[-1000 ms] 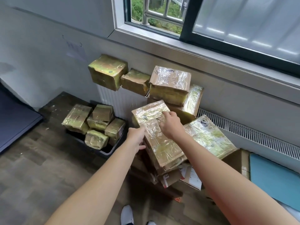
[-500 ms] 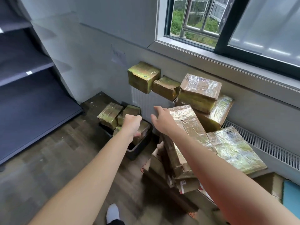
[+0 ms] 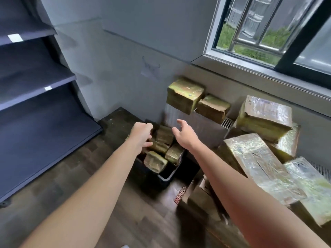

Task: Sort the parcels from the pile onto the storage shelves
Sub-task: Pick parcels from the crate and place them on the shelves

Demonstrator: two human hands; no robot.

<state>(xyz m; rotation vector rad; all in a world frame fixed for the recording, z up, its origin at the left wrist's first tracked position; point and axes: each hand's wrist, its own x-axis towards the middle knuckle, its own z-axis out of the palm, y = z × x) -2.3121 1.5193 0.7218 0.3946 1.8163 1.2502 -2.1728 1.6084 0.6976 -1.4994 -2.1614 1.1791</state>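
My left hand (image 3: 141, 136) is over the small parcels (image 3: 157, 161) in the dark bin (image 3: 167, 178), fingers curled. Through the blur I cannot tell whether it grips one. My right hand (image 3: 185, 136) hangs beside it, fingers spread, holding nothing. Larger parcels (image 3: 250, 158) are piled on the right, and the shelves (image 3: 35, 77) stand on the left.
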